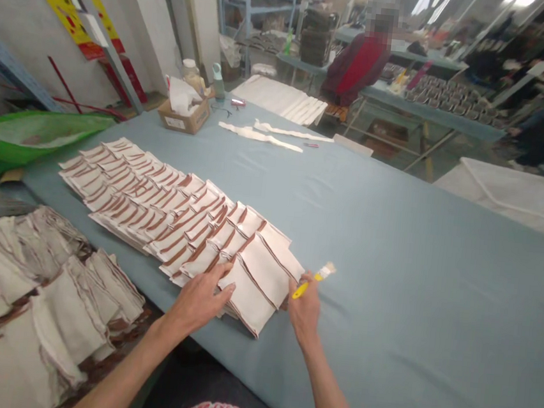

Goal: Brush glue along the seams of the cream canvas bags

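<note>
Overlapping rows of cream fabric pieces with brown edges lie on the blue-covered table. My left hand rests on the near edge of the front pieces, thumb and fingers apart. Closed around a small paintbrush with a yellow handle and pale bristles, my right hand is at the right edge of the same pieces. Its fingertips are partly hidden, so I cannot tell whether they also grip the fabric. The bristles point up and away to the right.
Stacks of similar pieces stand low at the left. On the table's far side are a cardboard box, a bottle and white strips. A green sack hangs at the left edge. A person sits farther back.
</note>
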The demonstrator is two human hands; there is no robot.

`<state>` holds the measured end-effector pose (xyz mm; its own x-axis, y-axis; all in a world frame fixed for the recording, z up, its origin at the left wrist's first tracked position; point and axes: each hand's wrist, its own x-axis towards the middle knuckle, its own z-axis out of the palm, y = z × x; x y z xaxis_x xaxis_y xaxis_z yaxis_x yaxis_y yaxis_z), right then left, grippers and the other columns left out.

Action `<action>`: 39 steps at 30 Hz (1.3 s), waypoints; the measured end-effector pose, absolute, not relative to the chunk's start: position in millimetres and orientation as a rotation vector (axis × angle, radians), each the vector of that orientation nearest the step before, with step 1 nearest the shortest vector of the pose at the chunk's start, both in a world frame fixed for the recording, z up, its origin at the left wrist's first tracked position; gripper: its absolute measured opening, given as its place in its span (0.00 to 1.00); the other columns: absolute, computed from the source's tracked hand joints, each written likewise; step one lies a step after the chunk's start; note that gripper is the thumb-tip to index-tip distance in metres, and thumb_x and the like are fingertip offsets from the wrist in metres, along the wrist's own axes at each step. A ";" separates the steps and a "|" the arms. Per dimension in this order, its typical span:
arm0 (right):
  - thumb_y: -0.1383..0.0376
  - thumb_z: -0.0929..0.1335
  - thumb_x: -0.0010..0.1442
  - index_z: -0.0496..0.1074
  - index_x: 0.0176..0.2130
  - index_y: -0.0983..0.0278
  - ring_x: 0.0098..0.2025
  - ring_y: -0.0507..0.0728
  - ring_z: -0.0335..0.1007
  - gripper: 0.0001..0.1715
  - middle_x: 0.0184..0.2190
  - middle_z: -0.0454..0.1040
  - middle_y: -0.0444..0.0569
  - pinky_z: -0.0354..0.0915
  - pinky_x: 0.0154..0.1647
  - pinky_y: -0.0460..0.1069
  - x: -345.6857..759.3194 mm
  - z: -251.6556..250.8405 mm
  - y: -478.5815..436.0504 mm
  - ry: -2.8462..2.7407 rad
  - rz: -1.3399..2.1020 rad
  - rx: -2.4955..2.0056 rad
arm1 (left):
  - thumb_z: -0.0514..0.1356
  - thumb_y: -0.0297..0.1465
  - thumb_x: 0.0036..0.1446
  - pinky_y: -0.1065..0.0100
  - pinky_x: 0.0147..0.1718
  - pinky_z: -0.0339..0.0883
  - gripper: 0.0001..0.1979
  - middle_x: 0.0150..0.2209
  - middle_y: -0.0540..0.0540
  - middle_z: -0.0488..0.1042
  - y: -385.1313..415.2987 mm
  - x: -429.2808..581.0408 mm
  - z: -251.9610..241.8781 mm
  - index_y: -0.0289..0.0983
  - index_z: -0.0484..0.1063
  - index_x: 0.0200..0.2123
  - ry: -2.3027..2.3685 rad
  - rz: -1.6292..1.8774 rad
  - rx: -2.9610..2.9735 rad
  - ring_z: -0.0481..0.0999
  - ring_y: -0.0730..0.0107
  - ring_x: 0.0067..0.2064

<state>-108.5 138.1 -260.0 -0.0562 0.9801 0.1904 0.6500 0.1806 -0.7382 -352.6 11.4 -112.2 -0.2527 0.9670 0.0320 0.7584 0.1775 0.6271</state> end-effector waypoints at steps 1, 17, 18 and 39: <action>0.43 0.63 0.71 0.69 0.55 0.63 0.58 0.71 0.78 0.29 0.61 0.75 0.68 0.72 0.55 0.63 -111.4 -264.7 142.1 -1.791 0.637 -1.530 | 0.58 0.30 0.66 0.57 0.50 0.83 0.21 0.51 0.44 0.87 12.2 -349.7 -114.9 0.44 0.76 0.61 2.111 0.770 1.635 0.88 0.52 0.51; 0.50 0.66 0.70 0.67 0.55 0.64 0.73 0.70 0.60 0.23 0.63 0.71 0.70 0.56 0.73 0.71 -150.6 -296.1 139.7 -1.836 0.648 -1.365 | 0.53 0.28 0.74 0.54 0.60 0.79 0.17 0.53 0.40 0.86 -26.8 -335.1 -163.5 0.39 0.78 0.59 2.293 1.013 1.678 0.86 0.56 0.55; 0.50 0.65 0.71 0.67 0.55 0.64 0.73 0.71 0.59 0.24 0.63 0.70 0.71 0.55 0.73 0.71 -149.2 -295.4 138.9 -1.828 0.643 -1.375 | 0.53 0.28 0.74 0.53 0.62 0.78 0.18 0.55 0.40 0.85 -27.0 -333.4 -163.6 0.40 0.77 0.59 2.306 1.014 1.655 0.85 0.56 0.56; 0.44 0.62 0.72 0.67 0.52 0.63 0.69 0.72 0.66 0.27 0.55 0.74 0.68 0.63 0.67 0.71 -152.0 -274.1 142.4 -1.902 0.597 -1.322 | 0.52 0.45 0.75 0.50 0.60 0.77 0.21 0.58 0.37 0.82 -62.2 -327.3 -162.9 0.38 0.75 0.58 2.475 1.335 0.743 0.83 0.52 0.58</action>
<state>-152.0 142.4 -274.1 -0.2025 0.9313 0.3028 0.5912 0.3628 -0.7203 -327.3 -62.2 -162.9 -0.8443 0.5346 0.0353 0.3231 0.4555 0.8295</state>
